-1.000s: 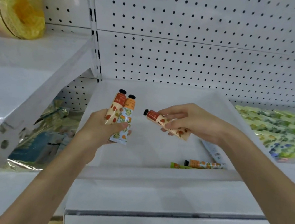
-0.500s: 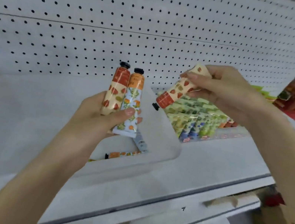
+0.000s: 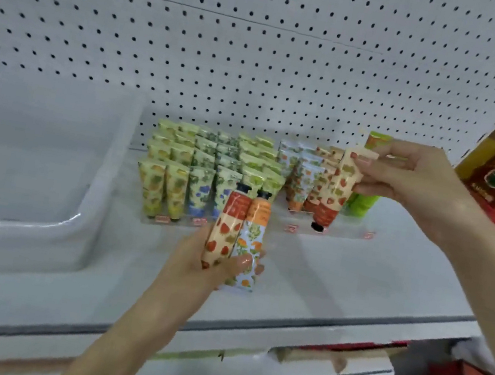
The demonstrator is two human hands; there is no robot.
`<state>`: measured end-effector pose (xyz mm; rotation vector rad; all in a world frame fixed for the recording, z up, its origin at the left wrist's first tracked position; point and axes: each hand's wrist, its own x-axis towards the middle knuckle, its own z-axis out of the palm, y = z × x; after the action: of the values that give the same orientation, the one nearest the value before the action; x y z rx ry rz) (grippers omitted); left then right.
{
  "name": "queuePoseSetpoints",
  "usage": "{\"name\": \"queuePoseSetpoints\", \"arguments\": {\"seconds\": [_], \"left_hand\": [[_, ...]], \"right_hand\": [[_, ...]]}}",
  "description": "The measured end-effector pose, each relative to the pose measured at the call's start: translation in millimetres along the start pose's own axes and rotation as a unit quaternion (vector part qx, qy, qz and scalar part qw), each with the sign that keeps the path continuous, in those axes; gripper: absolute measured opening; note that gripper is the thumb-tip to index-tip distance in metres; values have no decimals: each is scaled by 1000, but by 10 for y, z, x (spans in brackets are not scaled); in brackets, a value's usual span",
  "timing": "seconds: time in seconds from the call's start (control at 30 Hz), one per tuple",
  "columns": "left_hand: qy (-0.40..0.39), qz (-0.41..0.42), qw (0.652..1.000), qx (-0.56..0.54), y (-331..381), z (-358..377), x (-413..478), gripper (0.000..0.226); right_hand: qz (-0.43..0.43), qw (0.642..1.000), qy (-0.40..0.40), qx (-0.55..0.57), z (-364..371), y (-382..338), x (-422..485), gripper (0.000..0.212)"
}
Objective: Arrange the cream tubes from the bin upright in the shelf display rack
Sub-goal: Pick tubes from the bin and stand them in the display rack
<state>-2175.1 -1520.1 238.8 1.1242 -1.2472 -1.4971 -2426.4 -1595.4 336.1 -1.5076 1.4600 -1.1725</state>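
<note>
Shelf (image 3: pixel 355 280) under white pegboard (image 3: pixel 261 58). The display rack (image 3: pixel 343 233), of clear plastic, is set at the back of the shelf, right of the middle; the bin (image 3: pixel 20 223), white, takes the shelf's left end. A strawberry tube (image 3: pixel 334 192) is pinched at its crimped end by the right hand (image 3: pixel 405 177), thumb and fingers closed on it. The tube's long axis is near upright, cap down, the top leaning a little toward the shelf's right end. Its black cap is held just above the rack's front lip, ahead of a row of like strawberry prints. The slot therefore lies straight below the hand, and a short lowering along the tube's own axis is judged to be the next move. The right hand is the nearer to that slot. Two more tubes (image 3: pixel 228 233) are gripped side by side in the left hand (image 3: pixel 203 265), caps up, over the front half of the shelf and well short of the rack. The rack's left rows are packed with green and blue-flowered tubes (image 3: pixel 195 175), standing cap down. Blue-flowered and strawberry rows fill its right part, and green tubes (image 3: pixel 364 203) are partly hidden behind the right hand. Of the bin only white wall is seen, so whether tubes remain inside cannot be told.
</note>
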Motion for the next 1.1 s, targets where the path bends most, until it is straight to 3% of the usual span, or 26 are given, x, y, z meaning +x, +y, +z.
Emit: {"name": "queuePoseSetpoints", "arguments": {"seconds": [0.03,0.23,0.43,0.63,0.77,1.0,1.1], "left_hand": [[7,-16,1000,0,-79,81,36,28],[38,-42,998,31,-315,453,376,30],[36,-28,999,4,-429,662,652,30],[54,-10,998,-13,-545,627,703,33],[36,-2,999,6,-565,636,707,33],[31,4,999,30,-585,641,733,34],[33,8,998,46,-604,637,739,35]], "right_hand": [[2,1000,1,-9,-59,87,33,8],[-59,991,68,-96,-292,511,147,12],[-62,992,98,-51,-384,768,205,12],[-50,993,87,-61,-393,938,334,21],[-50,994,63,-68,-345,998,408,14],[-51,989,37,-136,-287,1042,445,10],[-49,985,19,-166,-286,1039,441,18]]}}
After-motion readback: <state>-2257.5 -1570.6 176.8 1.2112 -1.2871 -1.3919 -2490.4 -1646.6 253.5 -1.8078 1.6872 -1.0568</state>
